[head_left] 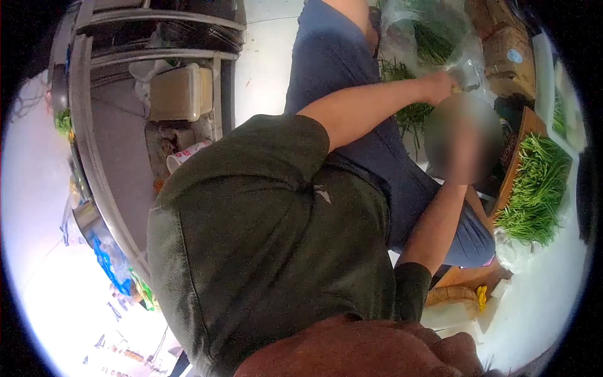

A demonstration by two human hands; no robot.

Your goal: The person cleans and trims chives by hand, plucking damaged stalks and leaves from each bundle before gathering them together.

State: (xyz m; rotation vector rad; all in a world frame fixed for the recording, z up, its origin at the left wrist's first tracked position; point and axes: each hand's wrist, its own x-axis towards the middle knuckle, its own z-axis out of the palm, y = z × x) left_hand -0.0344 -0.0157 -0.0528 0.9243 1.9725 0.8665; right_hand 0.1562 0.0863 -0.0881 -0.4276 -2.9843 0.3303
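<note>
My left hand (441, 88) reaches forward with its fingers curled in, and what they hold is too small to name. Just below it lies my right hand (463, 141), covered by a round blur that hides its fingers and anything in them. Loose thin green stalks (414, 116), like chives, lie on the floor beneath my left forearm. Beyond my hands, a clear plastic bag (399, 31) holds more of these long stalks. A thick heap of cut green stalks (534, 188) rests beside a wooden edge (512, 166), to the right of my right hand.
Cardboard boxes (509, 56) stand beyond my left hand. On the left is a metal rack (94, 151), with a lidded plastic tub (176, 94) on its shelf. Near my knee lies a crumpled plastic bag (512, 251). A round wooden piece (451, 295) is lower down.
</note>
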